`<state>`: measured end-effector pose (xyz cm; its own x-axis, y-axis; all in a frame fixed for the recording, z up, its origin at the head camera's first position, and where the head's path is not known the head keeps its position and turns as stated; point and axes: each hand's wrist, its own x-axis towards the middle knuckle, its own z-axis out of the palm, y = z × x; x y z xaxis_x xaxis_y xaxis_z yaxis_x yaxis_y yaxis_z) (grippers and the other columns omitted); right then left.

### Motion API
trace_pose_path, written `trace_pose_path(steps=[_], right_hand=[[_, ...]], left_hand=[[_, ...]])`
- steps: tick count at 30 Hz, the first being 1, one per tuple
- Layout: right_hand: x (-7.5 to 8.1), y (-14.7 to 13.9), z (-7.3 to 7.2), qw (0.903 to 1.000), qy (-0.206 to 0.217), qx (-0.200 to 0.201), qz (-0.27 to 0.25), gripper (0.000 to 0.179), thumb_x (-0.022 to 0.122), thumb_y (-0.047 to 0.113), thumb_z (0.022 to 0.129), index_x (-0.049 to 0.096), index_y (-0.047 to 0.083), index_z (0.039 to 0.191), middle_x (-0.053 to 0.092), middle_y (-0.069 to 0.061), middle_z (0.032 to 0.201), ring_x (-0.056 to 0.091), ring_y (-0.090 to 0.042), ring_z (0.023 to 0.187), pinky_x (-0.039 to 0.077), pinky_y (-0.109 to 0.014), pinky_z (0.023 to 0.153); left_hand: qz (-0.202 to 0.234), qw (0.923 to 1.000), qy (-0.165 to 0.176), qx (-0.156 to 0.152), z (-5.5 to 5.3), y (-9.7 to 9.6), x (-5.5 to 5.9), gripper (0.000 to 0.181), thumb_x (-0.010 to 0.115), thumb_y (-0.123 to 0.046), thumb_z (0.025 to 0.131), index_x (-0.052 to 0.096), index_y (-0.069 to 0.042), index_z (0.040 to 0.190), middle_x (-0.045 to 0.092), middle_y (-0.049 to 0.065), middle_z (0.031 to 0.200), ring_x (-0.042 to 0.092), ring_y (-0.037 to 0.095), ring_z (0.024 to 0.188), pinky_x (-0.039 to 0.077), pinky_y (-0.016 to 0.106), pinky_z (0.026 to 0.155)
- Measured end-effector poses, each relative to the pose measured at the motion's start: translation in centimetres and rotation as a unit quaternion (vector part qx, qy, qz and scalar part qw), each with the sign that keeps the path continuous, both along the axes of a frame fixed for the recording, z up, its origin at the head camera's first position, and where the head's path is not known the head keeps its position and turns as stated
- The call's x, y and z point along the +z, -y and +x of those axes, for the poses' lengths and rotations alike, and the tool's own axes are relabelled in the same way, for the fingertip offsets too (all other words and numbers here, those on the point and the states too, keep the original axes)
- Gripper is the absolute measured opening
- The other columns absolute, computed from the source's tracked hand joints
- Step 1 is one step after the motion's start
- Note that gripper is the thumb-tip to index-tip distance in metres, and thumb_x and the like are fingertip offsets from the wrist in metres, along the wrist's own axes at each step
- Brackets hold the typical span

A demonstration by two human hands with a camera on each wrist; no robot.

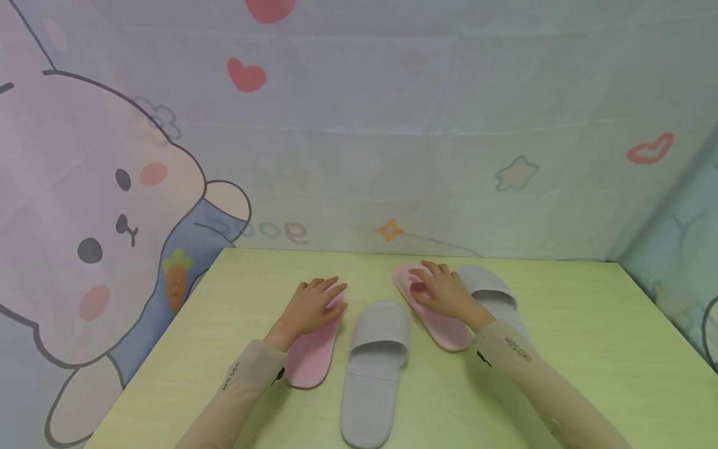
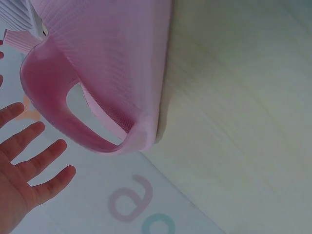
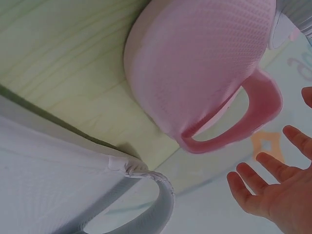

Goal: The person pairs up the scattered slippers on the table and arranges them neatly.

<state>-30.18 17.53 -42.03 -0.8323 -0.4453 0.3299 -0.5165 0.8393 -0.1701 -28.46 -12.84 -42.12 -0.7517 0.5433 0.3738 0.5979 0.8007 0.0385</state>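
Observation:
Over the left pink slipper hovers my left hand, its fingers loosely spread and holding nothing. In the left wrist view, a gap separates that hand from the slipper's pink strap. My right hand is likewise above the right pink slipper, fingers parted. The right wrist view has this hand beyond the pink strap, apart from it. A grey slipper lies between the two pink ones. Another grey slipper sits right of the right pink one, partly behind my forearm.
All the slippers lie on a pale yellow-green table. Behind its far edge hangs a printed cloth with hearts, a star and a large cartoon rabbit. At the far right edge is a dark curved line.

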Motion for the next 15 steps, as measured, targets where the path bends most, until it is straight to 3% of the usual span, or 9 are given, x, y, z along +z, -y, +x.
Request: trace_pose_path(steps=[7, 15], right_hand=[[-0.23, 0.16, -0.41, 0.9999, 0.01, -0.003, 0.004, 0.048, 0.058, 0.032, 0.083, 0.047, 0.015, 0.127, 0.042, -0.02, 0.133, 0.043, -0.041, 0.112, 0.039, -0.058, 0.084], [-0.55, 0.44, -0.66, 0.9999, 0.01, 0.004, 0.009, 0.048, 0.057, 0.031, 0.083, 0.047, 0.014, 0.126, 0.042, -0.021, 0.132, 0.044, -0.041, 0.111, 0.04, -0.054, 0.079]], left_hand=[[0.005, 1.0, 0.002, 0.001, -0.23, -0.02, -0.26, 0.04, 0.053, -0.035, 0.086, 0.056, -0.015, 0.121, 0.054, 0.011, 0.126, 0.053, 0.031, 0.11, 0.042, 0.051, 0.082], [-0.001, 0.9995, 0.029, 0.008, -0.53, -0.04, -0.69, 0.04, 0.052, -0.035, 0.087, 0.055, -0.015, 0.121, 0.053, 0.012, 0.127, 0.051, 0.031, 0.113, 0.041, 0.053, 0.083]])
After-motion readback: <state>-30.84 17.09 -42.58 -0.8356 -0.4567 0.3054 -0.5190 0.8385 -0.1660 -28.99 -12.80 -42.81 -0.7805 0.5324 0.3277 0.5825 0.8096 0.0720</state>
